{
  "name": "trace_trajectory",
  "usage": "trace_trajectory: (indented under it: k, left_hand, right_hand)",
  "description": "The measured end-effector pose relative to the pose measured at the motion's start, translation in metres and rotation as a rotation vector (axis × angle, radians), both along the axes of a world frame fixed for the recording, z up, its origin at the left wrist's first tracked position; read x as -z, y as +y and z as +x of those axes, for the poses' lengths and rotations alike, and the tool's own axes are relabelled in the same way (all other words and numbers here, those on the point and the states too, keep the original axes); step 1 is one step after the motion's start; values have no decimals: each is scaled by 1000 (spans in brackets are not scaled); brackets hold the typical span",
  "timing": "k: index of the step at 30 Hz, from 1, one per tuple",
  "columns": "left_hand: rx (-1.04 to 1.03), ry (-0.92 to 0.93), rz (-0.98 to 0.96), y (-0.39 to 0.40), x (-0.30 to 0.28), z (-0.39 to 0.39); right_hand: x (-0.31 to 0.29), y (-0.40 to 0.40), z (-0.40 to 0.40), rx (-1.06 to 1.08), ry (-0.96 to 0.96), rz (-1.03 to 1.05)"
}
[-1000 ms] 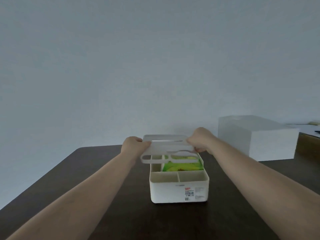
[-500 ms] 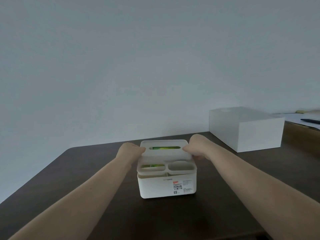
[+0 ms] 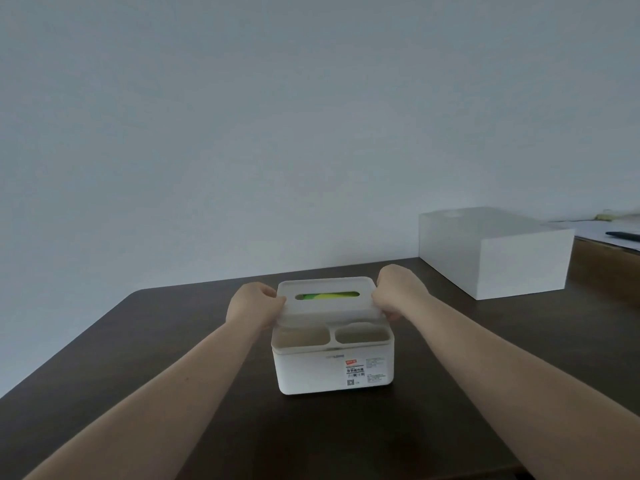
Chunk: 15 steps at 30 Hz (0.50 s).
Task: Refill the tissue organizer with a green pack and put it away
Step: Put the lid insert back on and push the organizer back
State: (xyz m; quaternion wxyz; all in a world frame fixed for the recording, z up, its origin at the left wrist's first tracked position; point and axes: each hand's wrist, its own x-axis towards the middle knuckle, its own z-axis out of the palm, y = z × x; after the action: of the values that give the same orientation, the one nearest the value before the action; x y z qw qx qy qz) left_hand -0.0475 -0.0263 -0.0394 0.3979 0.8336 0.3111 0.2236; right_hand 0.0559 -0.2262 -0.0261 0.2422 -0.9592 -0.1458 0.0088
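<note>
A white tissue organizer (image 3: 311,370) stands on the dark table, a label on its front wall. Its white lid (image 3: 329,308) lies flat on top, and the green pack (image 3: 325,296) shows through the lid's slot. Two empty front compartments sit open below the lid's raised part. My left hand (image 3: 252,306) grips the lid's left edge, thumb on top. On the opposite edge my right hand (image 3: 398,292) pinches the lid the same way.
A large white box (image 3: 498,258) stands at the back right of the dark table (image 3: 173,341). Beyond it is a wooden surface with papers and a dark pen (image 3: 621,235). The wall runs close behind the table.
Both hands have lowered the lid from a tilted, raised position down onto the organizer; the green pack is now covered except through the slot.
</note>
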Motion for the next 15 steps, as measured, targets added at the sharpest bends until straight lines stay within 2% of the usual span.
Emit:
trace_trajectory:
  k: [10, 12, 15]
  left_hand:
    - [63, 216, 242, 10, -2, 14]
    - [50, 204, 301, 11, -4, 20]
    - [147, 192, 308, 10, -2, 28]
  right_hand:
    - [16, 6, 18, 62, -40, 52]
    - [16, 8, 20, 27, -50, 69]
    - [16, 14, 27, -85, -19, 92]
